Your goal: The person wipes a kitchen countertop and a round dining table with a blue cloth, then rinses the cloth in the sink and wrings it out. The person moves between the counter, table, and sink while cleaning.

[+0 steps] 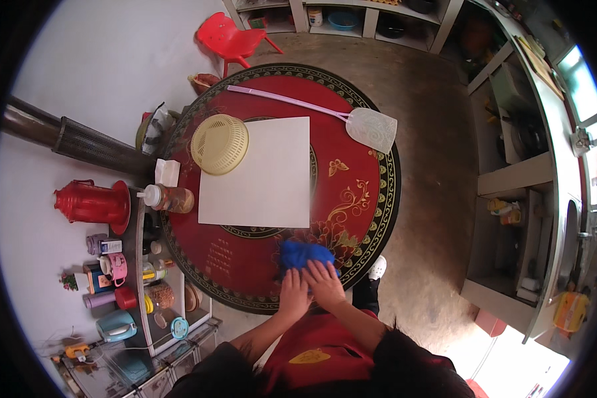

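A bunched blue cloth (304, 252) lies on the red round table (258, 268), close to its near edge. My right hand (325, 284) rests on the cloth's right part, fingers pointing away from me. Beside it, my left hand (294, 294) holds the near side of the cloth, its fingers almost touching the right ones. The cloth is slightly blurred, and both palms hide part of it. Beyond the cloth lies a white rectangular board or sheet (263, 189), with a beige plastic basket (220, 144) overlapping its far left corner.
A fly swatter (370, 128) with a pink handle lies across the table's far side. A lidded jar (176, 199) and tissues (167, 172) sit at the left rim. A shelf (140, 278) with jars stands left, a red chair (231, 40) behind, cabinets (515, 179) right.
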### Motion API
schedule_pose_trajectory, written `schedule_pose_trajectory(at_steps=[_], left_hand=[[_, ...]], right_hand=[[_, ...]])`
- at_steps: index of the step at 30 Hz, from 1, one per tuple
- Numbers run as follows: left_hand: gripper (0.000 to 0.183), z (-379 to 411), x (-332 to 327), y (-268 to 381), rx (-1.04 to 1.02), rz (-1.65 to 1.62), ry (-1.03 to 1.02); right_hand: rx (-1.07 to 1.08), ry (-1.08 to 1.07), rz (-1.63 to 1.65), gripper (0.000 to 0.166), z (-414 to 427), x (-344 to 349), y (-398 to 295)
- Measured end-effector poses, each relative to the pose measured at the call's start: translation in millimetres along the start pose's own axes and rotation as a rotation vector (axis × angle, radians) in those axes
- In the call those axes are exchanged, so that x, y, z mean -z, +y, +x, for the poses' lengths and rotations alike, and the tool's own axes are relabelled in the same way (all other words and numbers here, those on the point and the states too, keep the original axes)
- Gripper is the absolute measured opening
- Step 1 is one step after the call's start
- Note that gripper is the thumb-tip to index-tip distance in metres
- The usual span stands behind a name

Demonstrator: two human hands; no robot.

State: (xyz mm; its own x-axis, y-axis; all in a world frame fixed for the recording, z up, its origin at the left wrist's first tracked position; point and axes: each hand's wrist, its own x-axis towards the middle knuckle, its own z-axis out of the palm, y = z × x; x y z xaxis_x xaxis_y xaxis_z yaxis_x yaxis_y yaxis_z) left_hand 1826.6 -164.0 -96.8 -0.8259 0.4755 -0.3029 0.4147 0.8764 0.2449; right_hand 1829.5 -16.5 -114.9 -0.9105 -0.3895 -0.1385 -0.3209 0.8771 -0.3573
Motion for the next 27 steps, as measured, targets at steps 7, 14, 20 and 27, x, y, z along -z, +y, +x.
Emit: schedule_pose_trajectory(at_steps=[7,14,20,27], left_hand=[[0.076,95,-5,85,-0.033,0.067,0.011],[0.086,225,19,133,0.005,0.144,-0.005],[0.089,260,21,149,0.056,0.126,0.008],[0.082,176,2,172,0.011,0.044,-0.017]], right_hand=[[-0.173,0.151,0.037,0.055,-14,35,105],[-0.243,0.13,-0.081,0.058,40,72,216],[-0.281,0.104,-0.115,0.054,57,76,244],[-0.153,0.065,-0.025,0.065,-18,70,215]])
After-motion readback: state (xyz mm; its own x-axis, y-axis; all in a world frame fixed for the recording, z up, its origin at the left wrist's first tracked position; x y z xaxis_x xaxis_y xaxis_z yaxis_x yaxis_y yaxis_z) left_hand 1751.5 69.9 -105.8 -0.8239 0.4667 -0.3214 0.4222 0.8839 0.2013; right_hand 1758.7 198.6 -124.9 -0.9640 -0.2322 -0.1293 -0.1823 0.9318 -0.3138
